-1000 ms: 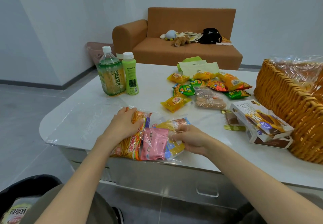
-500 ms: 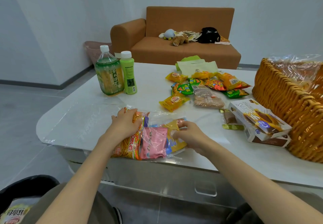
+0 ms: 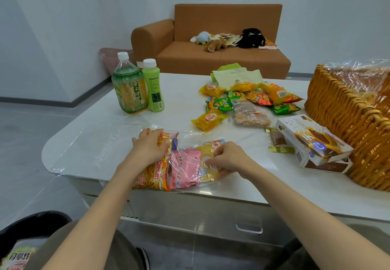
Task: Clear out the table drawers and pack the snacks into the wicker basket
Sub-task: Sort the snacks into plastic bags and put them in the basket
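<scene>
A clear plastic bag of snacks [image 3: 183, 165] lies at the near edge of the white table [image 3: 95, 143], holding an orange stick-snack pack, a pink packet and yellow packets. My left hand [image 3: 150, 145] grips the bag's orange pack at its far left end. My right hand [image 3: 229, 156] pinches the plastic over the yellow packets at the bag's right side. The wicker basket [image 3: 346, 122], lined with clear plastic, stands at the right edge. Loose small snack packets [image 3: 242, 101] lie in the table's middle.
Two green drink bottles [image 3: 137, 88] stand at the back left. A snack box [image 3: 312, 143] lies against the basket, with a second box under it. A closed drawer with a handle [image 3: 249, 226] sits below the tabletop. An orange sofa [image 3: 211, 44] stands behind.
My right hand has slid slightly up and left over the yellow packets, fingers curling into the plastic. My left hand stays on the orange pack. The view has drifted a little.
</scene>
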